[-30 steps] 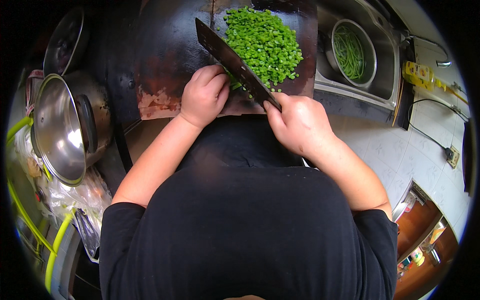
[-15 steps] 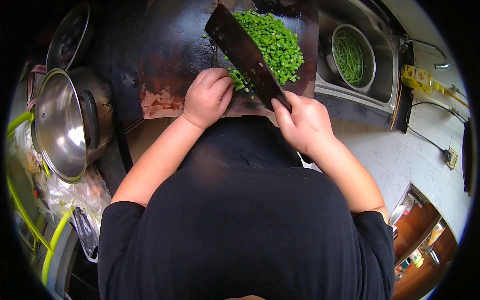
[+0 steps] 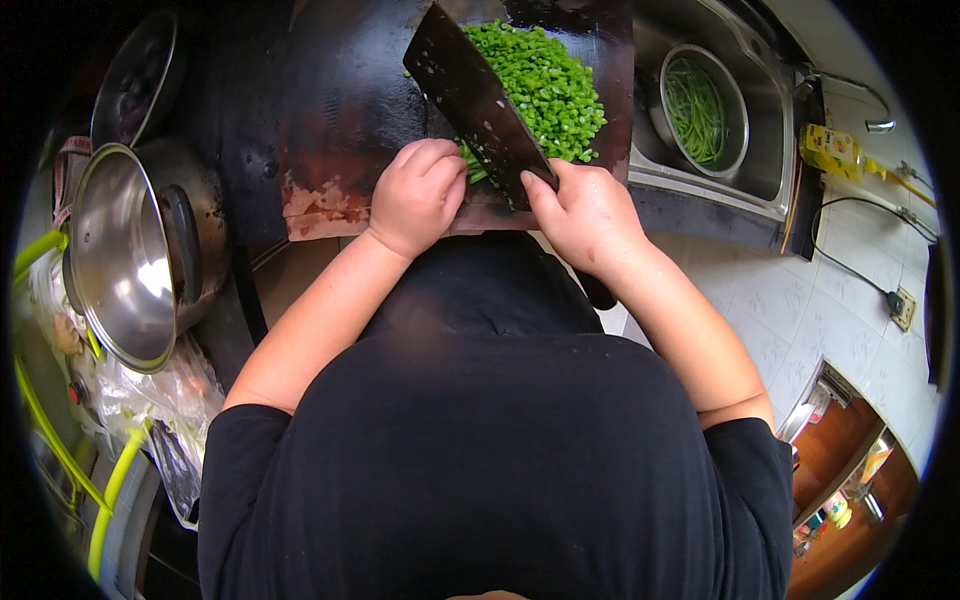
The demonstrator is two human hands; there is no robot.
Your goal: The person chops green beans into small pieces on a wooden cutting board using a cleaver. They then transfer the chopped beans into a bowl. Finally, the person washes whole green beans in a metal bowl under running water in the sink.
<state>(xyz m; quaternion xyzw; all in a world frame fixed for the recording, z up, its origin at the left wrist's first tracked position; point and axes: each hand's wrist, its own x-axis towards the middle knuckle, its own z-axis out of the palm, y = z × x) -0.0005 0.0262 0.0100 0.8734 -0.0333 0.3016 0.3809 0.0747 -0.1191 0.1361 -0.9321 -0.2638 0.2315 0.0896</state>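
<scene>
Slicing looks to be in mid-run: the left hand [image 3: 418,198] is closed on green stalks [image 3: 473,165] poking out past its curled fingertips on the near part of the cutting board [image 3: 335,135], while the right hand [image 3: 592,215] is clamped around the handle of a dark cleaver [image 3: 475,100], thumb laid against the blade. Whether the edge meets the board cannot be told. The heap of chopped green pieces [image 3: 555,90] lies just beyond the blade. A further stroke would likely call for feeding the stalks a little rightward, knuckles tucked back from the edge. Both forearms slant inward from the elbows, the left wrist fairly straight, the cleaver pointing forward and left
</scene>
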